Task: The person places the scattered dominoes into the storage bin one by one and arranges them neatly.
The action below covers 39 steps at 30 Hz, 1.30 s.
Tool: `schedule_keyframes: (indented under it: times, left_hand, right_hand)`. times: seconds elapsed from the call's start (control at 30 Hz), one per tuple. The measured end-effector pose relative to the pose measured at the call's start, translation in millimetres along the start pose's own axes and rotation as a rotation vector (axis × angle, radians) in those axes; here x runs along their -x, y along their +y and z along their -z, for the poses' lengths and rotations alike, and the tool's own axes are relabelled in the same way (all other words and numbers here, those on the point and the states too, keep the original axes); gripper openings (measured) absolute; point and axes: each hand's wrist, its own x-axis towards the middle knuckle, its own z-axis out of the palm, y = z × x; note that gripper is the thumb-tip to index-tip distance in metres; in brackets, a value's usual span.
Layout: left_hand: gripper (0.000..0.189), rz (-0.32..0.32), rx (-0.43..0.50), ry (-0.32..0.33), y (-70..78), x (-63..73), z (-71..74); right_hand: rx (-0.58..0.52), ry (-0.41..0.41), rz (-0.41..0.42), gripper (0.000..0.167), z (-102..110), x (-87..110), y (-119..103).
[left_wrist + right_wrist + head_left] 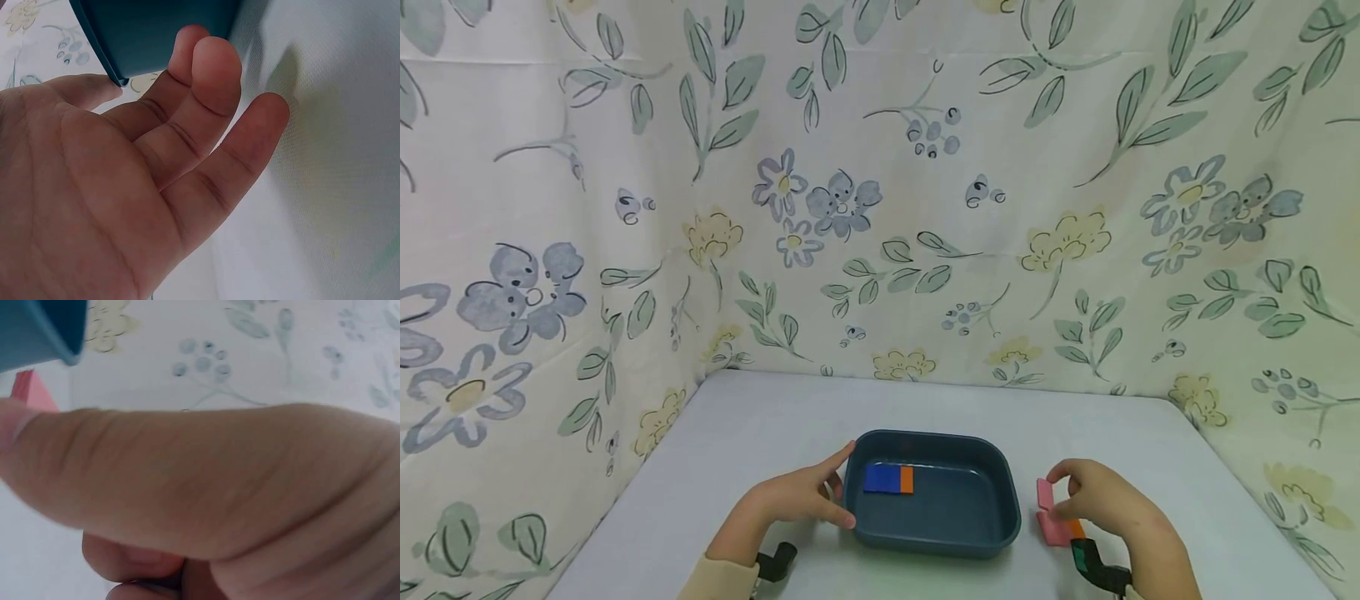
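Note:
A dark blue-green rectangular tray (936, 546) stands on the table, with a flat blue block (882, 478) and a narrow orange block (907, 480) side by side at its inner left. My left hand (801, 496) rests against the tray's left end, index finger near the back corner and thumb near the front. In the left wrist view its other fingers (215, 81) are loosely bent beside the tray wall. Right of the tray, my right hand (1101, 496) pinches a small pink block (1044, 493) between thumb and index finger. Another pink block (1054, 531) lies just below it, beside an orange piece (1077, 528) partly hidden by the hand.
The white table (790, 400) is enclosed by floral cloth (925, 208) at the back and sides. Dark wrist-camera mounts show below the left hand (777, 562) and the right hand (1097, 568).

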Motion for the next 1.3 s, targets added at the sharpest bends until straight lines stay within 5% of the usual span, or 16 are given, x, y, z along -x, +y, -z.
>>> schedule_keyframes:
  times: [0.3,0.6,1.3]
  left_hand:
    - [0.113,0.004,-0.003,0.013,-1.9,2.4,1.2]
    - [0.113,0.003,-0.001,0.013,-3.2,4.8,1.5]
    - [0.111,0.021,-0.029,0.02,1.0,1.6,-0.6]
  right_hand:
    - [-0.053,0.023,0.07,0.044,-1.8,22.4,-44.1]
    - [-0.079,-0.09,0.324,0.045,-22.4,23.1,-70.6]
    - [0.04,-0.019,0.394,0.04,-64.4,10.1,-134.6]
